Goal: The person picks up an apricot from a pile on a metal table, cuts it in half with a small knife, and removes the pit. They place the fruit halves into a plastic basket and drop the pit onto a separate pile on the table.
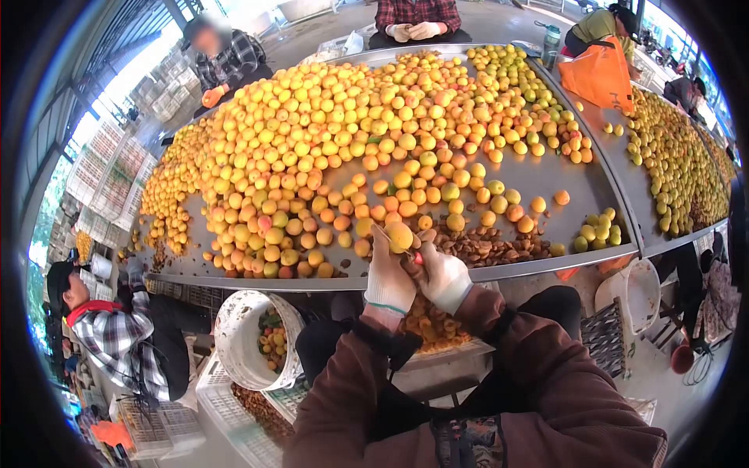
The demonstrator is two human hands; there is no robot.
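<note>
My left hand [388,279], in a white glove with a green band at the cuff, pinches a yellow apricot [399,235] just above the table's front edge. Close against it, my right hand [445,279], also gloved, is closed around a small red-handled tool [418,257]; its working end is hidden by the fruit and fingers. Behind my hands lies a heap of brown pits [485,246]. Below them, between my knees, opened apricot pieces [431,324] fill a crate that my arms partly cover.
A metal table [538,183] carries a big mound of apricots [312,117]. Greenish ones [598,231] sit at the right divider. At my left stands a white bucket [226,331] with fruit inside; another bucket [641,292] is at right. Several people sit around the table.
</note>
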